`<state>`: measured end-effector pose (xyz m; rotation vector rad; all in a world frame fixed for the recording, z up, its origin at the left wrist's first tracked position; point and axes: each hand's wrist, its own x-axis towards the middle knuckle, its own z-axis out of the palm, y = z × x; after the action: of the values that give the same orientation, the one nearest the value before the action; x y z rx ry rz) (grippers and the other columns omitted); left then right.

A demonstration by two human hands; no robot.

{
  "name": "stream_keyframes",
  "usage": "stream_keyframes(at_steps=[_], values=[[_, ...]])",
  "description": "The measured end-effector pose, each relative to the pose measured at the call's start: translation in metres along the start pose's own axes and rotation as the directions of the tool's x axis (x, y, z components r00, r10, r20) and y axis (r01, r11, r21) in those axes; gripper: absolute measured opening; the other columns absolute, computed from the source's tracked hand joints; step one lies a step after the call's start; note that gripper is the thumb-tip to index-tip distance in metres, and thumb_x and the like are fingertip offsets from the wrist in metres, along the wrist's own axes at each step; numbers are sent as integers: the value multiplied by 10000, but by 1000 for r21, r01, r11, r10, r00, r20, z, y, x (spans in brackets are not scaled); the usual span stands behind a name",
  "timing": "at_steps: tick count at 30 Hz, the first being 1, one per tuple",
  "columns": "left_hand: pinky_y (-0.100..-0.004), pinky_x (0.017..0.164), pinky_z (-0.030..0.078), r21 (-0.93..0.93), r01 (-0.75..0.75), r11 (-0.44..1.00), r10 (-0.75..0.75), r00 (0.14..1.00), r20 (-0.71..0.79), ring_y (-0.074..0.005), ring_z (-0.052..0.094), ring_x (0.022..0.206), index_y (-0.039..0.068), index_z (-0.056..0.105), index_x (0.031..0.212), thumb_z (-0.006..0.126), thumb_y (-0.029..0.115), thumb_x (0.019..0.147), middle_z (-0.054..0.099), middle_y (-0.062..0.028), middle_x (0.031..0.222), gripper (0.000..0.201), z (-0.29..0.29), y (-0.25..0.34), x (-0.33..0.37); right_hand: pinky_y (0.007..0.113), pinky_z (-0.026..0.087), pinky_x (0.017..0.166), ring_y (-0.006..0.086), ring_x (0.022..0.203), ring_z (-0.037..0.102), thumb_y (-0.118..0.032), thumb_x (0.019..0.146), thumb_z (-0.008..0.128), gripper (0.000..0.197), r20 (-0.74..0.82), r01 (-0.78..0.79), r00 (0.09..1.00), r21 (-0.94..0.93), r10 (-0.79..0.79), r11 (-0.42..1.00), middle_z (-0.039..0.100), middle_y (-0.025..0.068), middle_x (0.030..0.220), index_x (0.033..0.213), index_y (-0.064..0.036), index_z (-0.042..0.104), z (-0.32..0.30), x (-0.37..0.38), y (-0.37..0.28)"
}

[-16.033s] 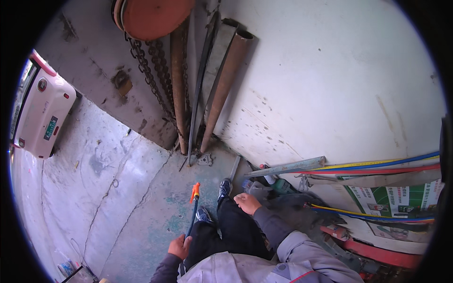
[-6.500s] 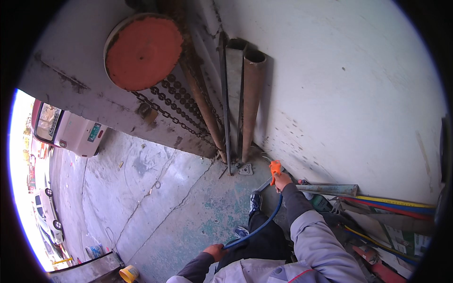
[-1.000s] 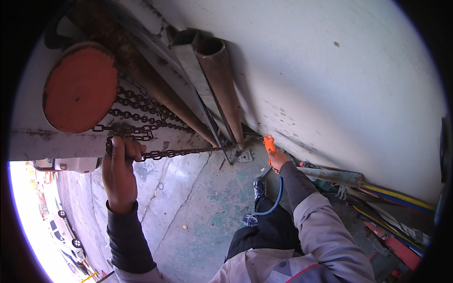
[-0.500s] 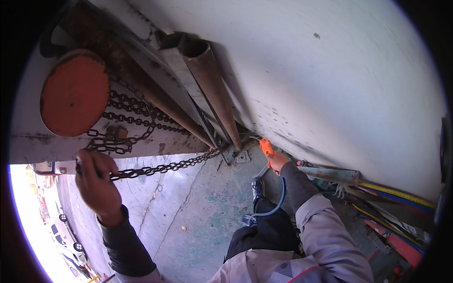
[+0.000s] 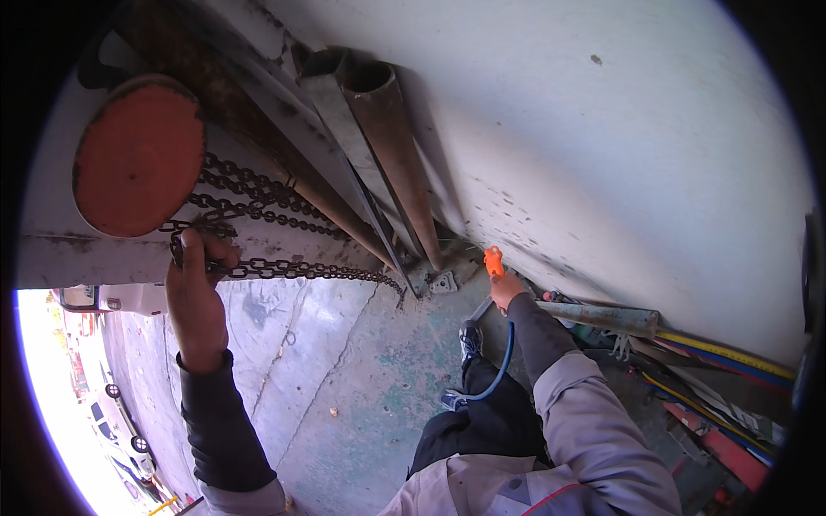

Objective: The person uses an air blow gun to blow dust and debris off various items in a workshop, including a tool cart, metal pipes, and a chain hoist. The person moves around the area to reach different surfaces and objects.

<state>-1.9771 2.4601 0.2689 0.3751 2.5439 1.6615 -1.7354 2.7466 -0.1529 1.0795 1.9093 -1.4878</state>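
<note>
On the left, my left hand (image 5: 197, 301) is raised with its fingers closed around a dark chain (image 5: 297, 269). That chain runs from my fingers down to the right, toward the floor at the wall's corner. Just above the hand is a round, red-painted metal disc (image 5: 138, 159), with several more strands of chain hanging beside it. My right hand (image 5: 508, 291) grips an orange air blow gun (image 5: 493, 261), pointed toward the foot of the wall. From its handle a blue hose (image 5: 508, 365) curves down past my legs.
Rusty pipes (image 5: 393, 146) and a flat metal bar lean against the white wall (image 5: 619, 155). To the right lie a metal beam (image 5: 602, 316), long coloured strips and a red tool (image 5: 718, 439). Beyond the cracked concrete floor (image 5: 344, 370), parked cars (image 5: 116, 404) stand outside at far left.
My left hand has moved up and slightly right with the chain, closer to the disc and the other strands. The blow gun has shifted slightly right in my right hand.
</note>
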Motion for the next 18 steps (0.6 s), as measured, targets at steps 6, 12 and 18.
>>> stream_keyframes(at_steps=[6,12,18], values=[[-320,774,499,19,35,999,-36,999,24,-149,604,817,61,562,860,388,427,1074,641,-58,844,458,11,-8,5,426,477,407,269,406,590,-302,998,424,451,37,9,999,-55,-7,998,589,145,543,771,49,594,1,11,11],[-313,795,533,92,94,991,-108,981,159,-157,645,912,45,604,951,392,419,1071,676,-66,957,447,35,-29,1,420,491,427,271,407,591,-309,995,426,447,-34,-127,991,57,129,990,586,136,529,786,35,621,-3,11,19],[-320,820,524,120,187,975,-207,960,187,-161,643,972,35,618,1096,451,462,1042,694,-68,1072,462,46,-72,3,407,472,378,246,408,581,-308,1004,433,390,-24,-56,998,-50,55,997,590,120,561,869,31,568,-15,19,46]])
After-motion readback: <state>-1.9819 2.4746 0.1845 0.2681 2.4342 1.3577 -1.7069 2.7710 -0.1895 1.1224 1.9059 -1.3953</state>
